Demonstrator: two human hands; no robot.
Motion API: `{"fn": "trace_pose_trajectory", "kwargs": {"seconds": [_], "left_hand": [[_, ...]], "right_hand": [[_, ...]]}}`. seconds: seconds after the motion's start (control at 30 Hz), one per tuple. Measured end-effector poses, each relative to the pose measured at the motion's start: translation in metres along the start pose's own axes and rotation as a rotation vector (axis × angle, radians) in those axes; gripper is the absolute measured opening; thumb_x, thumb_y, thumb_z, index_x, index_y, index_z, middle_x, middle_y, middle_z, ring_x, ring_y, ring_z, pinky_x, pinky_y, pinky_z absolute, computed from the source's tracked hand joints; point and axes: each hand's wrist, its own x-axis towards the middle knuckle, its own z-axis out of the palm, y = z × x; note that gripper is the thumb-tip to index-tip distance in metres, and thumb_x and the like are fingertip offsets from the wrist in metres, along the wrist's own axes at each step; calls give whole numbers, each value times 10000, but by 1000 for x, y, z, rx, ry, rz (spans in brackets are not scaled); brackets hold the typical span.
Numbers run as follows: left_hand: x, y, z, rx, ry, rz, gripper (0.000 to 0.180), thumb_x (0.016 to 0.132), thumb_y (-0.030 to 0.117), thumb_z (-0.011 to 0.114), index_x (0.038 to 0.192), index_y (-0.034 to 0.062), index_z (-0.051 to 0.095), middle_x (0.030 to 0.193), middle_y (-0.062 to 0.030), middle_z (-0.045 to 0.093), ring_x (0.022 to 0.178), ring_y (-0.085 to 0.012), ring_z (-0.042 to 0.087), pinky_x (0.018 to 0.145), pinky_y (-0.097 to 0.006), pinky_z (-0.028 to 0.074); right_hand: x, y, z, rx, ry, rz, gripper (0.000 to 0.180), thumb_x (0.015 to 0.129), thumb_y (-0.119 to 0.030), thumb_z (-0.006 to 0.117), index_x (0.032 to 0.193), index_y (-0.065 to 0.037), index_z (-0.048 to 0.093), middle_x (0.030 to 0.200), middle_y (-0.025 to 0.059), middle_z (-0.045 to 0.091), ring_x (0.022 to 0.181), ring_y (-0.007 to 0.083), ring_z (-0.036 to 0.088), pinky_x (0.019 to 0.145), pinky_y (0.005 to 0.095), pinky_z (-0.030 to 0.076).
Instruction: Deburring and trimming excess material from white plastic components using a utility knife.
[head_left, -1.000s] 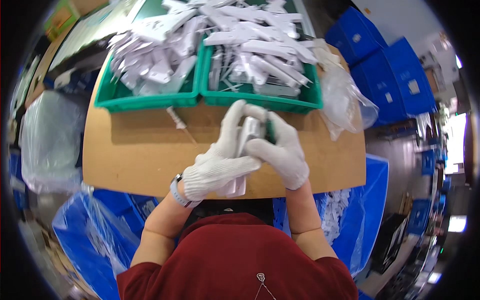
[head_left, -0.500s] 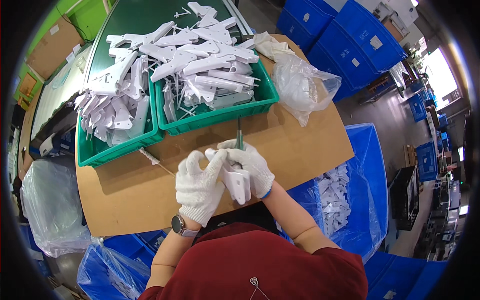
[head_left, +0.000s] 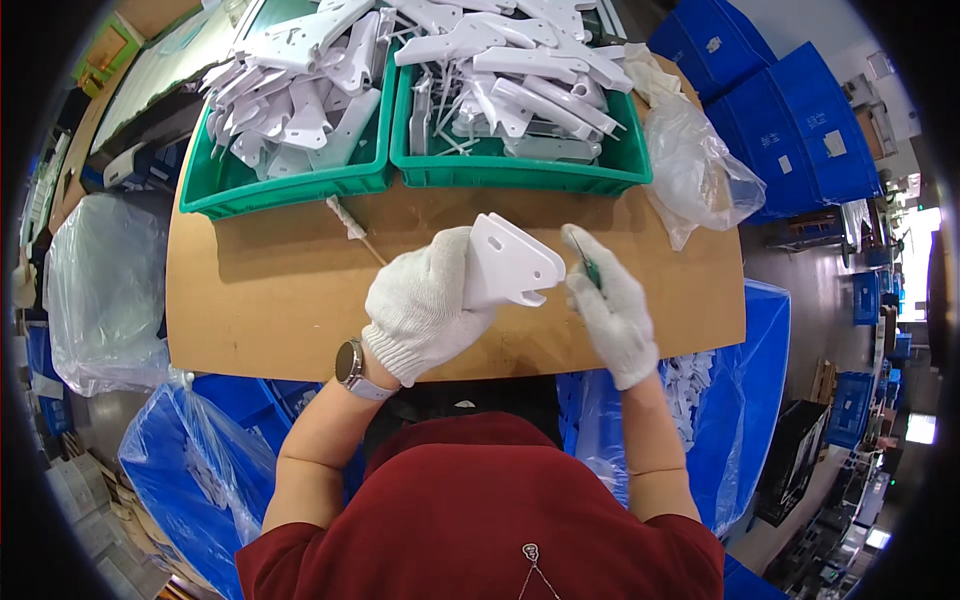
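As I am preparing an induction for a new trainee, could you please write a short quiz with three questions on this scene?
1. Multiple choice: What does the left hand hold?
A) a clear bag
B) a white part with holes in it
C) a blue crate
2. True or false: The right hand holds a small green tool.
3. Count: How many green trays stand on the table beyond the hands?

Key:
1. B, a white part with holes in it.
2. True; the green tool lies in the right hand's grasp.
3. Two, side by side.
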Motion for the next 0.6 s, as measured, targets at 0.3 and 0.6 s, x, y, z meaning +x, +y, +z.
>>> {"fn": "trace_pose_trajectory", "kwargs": {"seconds": [0.3, 0.6], "left_hand": [[9, -13, -13, 245, 265, 457, 344, 605, 128, 729, 942, 123, 660, 968, -56, 603, 989, -281, 633, 1007, -505, 515], [11, -10, -22, 368, 233, 540, 307, 561, 142, 716, 858, 145, 637, 948, -56, 558, 999, -281, 615, 994, -514, 518]], "right_hand": [[-1, -44, -34, -434, -98, -351, 400, 908, -113, 725, 1278, 10, 635, 990, 153, 708, 891, 270, 689, 808, 353, 529], [0, -51, -33, -503, -75, -425, 332, 766, -106, 811, 1079, -47, 716, 945, 131, 717, 853, 319, 687, 743, 398, 549]]}}
